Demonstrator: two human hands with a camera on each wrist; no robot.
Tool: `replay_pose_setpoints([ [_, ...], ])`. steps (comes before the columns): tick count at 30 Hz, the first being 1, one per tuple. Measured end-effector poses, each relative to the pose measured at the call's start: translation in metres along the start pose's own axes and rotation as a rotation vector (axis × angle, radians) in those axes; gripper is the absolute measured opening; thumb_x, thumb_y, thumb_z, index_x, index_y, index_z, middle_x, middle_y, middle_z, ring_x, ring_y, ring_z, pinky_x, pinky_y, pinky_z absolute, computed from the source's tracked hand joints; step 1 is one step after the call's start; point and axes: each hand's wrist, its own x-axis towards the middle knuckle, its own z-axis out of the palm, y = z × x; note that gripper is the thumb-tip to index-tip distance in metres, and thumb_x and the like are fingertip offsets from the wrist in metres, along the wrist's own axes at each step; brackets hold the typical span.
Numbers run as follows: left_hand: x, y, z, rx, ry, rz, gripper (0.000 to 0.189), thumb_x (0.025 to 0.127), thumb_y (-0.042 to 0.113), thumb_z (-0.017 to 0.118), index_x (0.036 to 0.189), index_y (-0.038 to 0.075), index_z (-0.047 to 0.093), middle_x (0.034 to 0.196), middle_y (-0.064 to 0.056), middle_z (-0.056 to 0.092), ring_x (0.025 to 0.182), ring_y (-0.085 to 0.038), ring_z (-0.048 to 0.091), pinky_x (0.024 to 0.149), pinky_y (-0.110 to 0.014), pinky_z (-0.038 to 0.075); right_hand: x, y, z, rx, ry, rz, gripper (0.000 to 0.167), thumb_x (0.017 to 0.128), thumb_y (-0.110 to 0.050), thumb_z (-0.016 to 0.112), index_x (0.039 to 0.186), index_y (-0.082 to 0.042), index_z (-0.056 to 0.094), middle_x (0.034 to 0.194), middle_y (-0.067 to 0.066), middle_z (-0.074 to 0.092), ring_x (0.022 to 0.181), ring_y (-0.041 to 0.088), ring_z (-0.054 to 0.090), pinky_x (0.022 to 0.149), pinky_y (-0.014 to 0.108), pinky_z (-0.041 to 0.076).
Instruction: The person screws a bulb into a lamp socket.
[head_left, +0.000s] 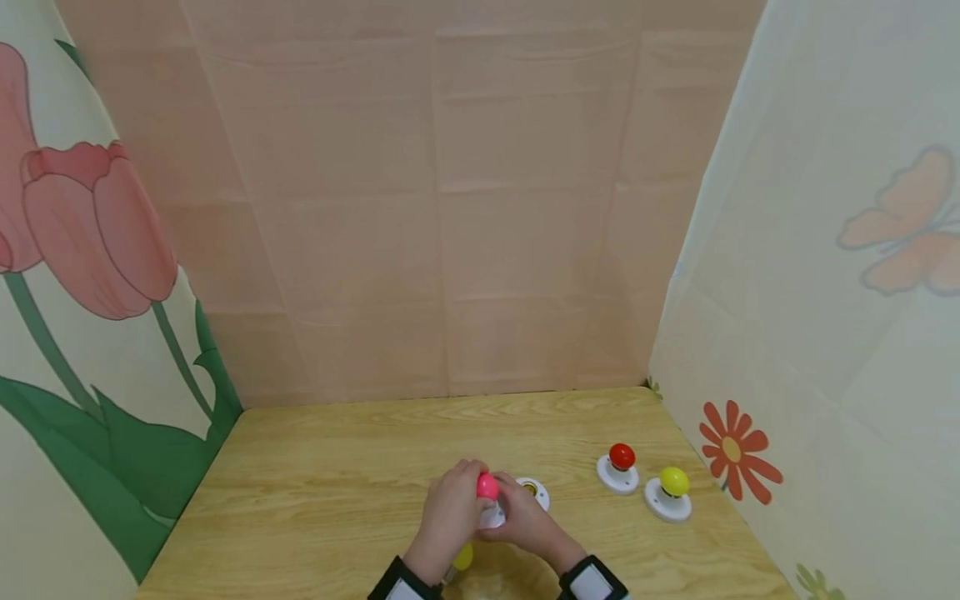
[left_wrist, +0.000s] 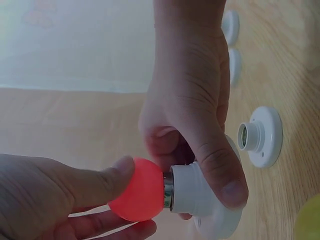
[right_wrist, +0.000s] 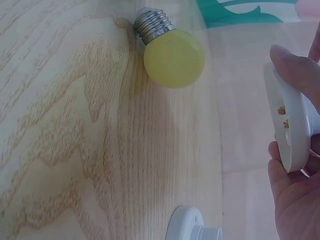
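My left hand (head_left: 447, 512) holds a pinkish-red round light bulb (left_wrist: 137, 190) between thumb and fingers. The bulb's metal base sits at the mouth of a white lamp socket (left_wrist: 192, 189), with a band of metal still showing. My right hand (head_left: 528, 518) grips that socket by its round base, thumb across the rim. In the right wrist view, the socket's underside (right_wrist: 287, 125) faces the camera and shows brass screws. A loose yellow bulb (right_wrist: 175, 59) lies on the table beneath the hands, partly hidden by the left wrist in the head view.
Just beyond my right hand stands a bulbless white socket (left_wrist: 265, 137). Farther right are a socket with a red bulb (head_left: 622, 457) and one with a yellow bulb (head_left: 674, 482). Cloth walls border the wooden table (head_left: 337, 483) at the back and both sides.
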Motion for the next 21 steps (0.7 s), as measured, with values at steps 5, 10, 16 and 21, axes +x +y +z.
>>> replay_pose_setpoints([
  [5, 0.001, -0.001, 0.001, -0.027, -0.017, -0.070, 0.058, 0.073, 0.038, 0.084, 0.118, 0.009, 0.063, 0.101, -0.008, 0.062, 0.086, -0.022, 0.061, 0.073, -0.041, 0.051, 0.000, 0.001, 0.000, 0.014, 0.006, -0.030, 0.070, 0.070, -0.036, 0.085, 0.129, -0.012, 0.056, 0.124, 0.000, 0.059, 0.111, 0.013, 0.059, 0.095, 0.031, 0.049],
  [10, 0.003, 0.000, 0.004, 0.073, 0.075, -0.095, 0.070, 0.074, 0.059, 0.074, 0.117, 0.005, 0.059, 0.097, -0.009, 0.058, 0.085, -0.022, 0.058, 0.070, -0.040, 0.049, 0.001, -0.001, 0.000, 0.046, -0.003, -0.027, 0.065, 0.071, -0.032, 0.085, 0.127, -0.014, 0.058, 0.123, 0.000, 0.058, 0.108, 0.011, 0.058, 0.093, 0.029, 0.049],
  [16, 0.002, -0.001, 0.010, 0.184, 0.099, -0.108, 0.073, 0.069, 0.065, 0.074, 0.108, 0.006, 0.059, 0.091, -0.007, 0.060, 0.080, -0.021, 0.059, 0.068, -0.038, 0.046, 0.002, -0.002, 0.000, 0.047, -0.001, -0.026, 0.066, 0.070, -0.028, 0.086, 0.128, -0.012, 0.056, 0.123, 0.000, 0.058, 0.107, 0.011, 0.059, 0.093, 0.031, 0.050],
  [21, 0.001, -0.001, 0.013, 0.194, 0.120, -0.095, 0.066, 0.070, 0.061, 0.076, 0.103, 0.007, 0.060, 0.086, -0.004, 0.061, 0.075, -0.019, 0.059, 0.063, -0.035, 0.045, 0.003, -0.003, 0.000, 0.038, 0.003, -0.009, 0.069, 0.069, -0.030, 0.086, 0.128, -0.013, 0.056, 0.122, -0.001, 0.059, 0.107, 0.011, 0.059, 0.092, 0.031, 0.050],
])
